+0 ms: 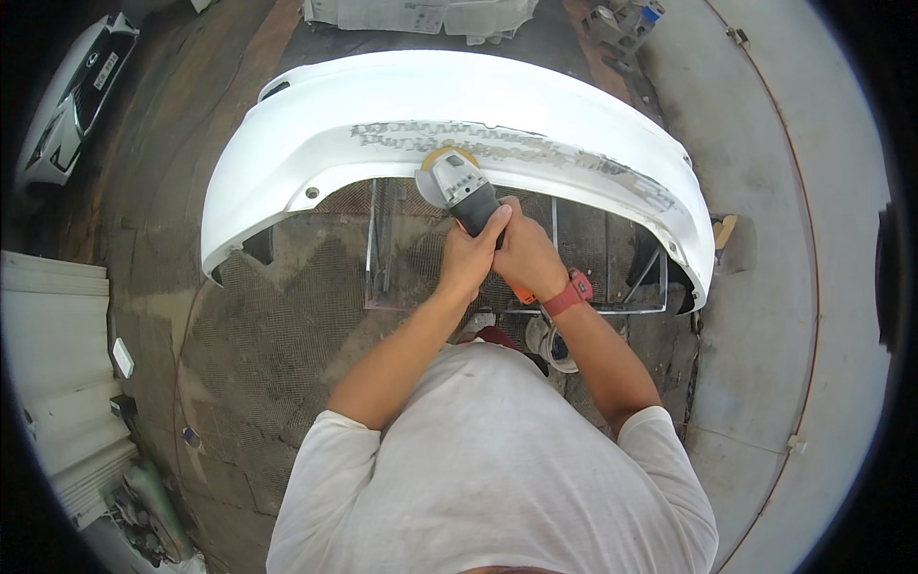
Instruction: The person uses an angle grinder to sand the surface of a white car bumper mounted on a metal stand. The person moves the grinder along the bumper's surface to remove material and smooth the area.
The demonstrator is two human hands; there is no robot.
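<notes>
Both my hands grip a grey and black angle grinder [469, 191]. My left hand [465, 256] is wrapped round its body from the left. My right hand [528, 251] closes round the handle end from the right, partly hiding it. A yellow-edged disc [442, 156] at the grinder's head lies against or just over the lower face of a white car bumper [411, 91]; I cannot tell whether it touches. Around the disc and to its right runs a band of scuffed, grey-patched paint [535, 148] with wavy marks.
A metal frame stand [369, 258] sits under the bumper. White round container [553, 344] stands by my feet. A wall [765, 143] with a cable runs along the right. A white car [81, 96] stands far left; grey machinery [626, 29] lies at the back right.
</notes>
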